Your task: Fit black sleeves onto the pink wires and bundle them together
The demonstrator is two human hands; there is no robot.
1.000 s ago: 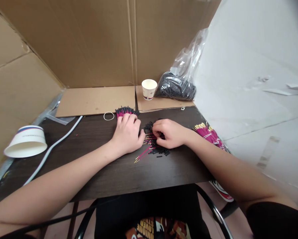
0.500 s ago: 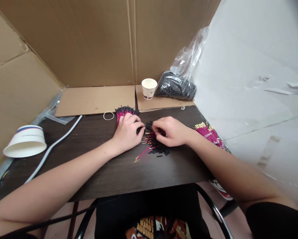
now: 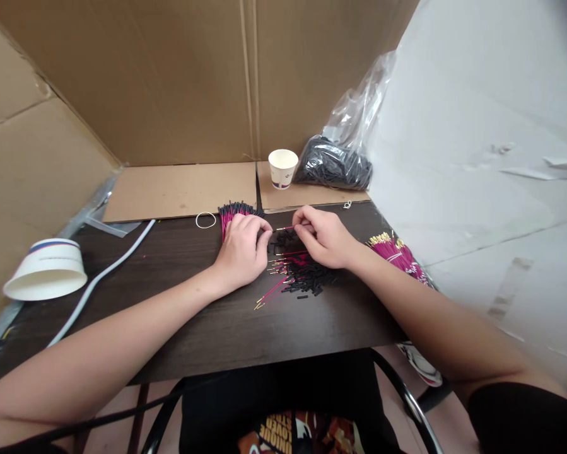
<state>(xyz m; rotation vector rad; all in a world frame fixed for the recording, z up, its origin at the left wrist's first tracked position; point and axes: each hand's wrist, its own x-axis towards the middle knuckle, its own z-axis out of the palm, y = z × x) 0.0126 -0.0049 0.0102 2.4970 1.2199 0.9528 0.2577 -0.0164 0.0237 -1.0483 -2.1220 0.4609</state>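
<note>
Between the thumb and fingers of my right hand (image 3: 325, 236) is a thin magenta wire (image 3: 287, 228), its gold terminal pointing left. My left hand (image 3: 245, 243) is closed in a pinch just left of that terminal; whatever sits in its fingertips is too small to make out. Beneath the hands lie loose black sleeves (image 3: 311, 277) in a pile, with several magenta wires (image 3: 276, 289) with gold ends among them. Behind my left hand, partly hidden by it, is a bundle of magenta wires with black-covered ends (image 3: 236, 211).
On the right lies a tied bundle of gold-tipped magenta wires (image 3: 397, 252). A paper cup (image 3: 283, 169) and a clear bag of black pieces (image 3: 335, 164) stand at the back. To the left are a rubber band (image 3: 205, 220), a white cable (image 3: 98, 277) and a tipped paper cup (image 3: 46, 271).
My right hand has risen from the pile and moved slightly back, now with a magenta wire in its fingers. My left fingertips have lifted slightly and closed together.
</note>
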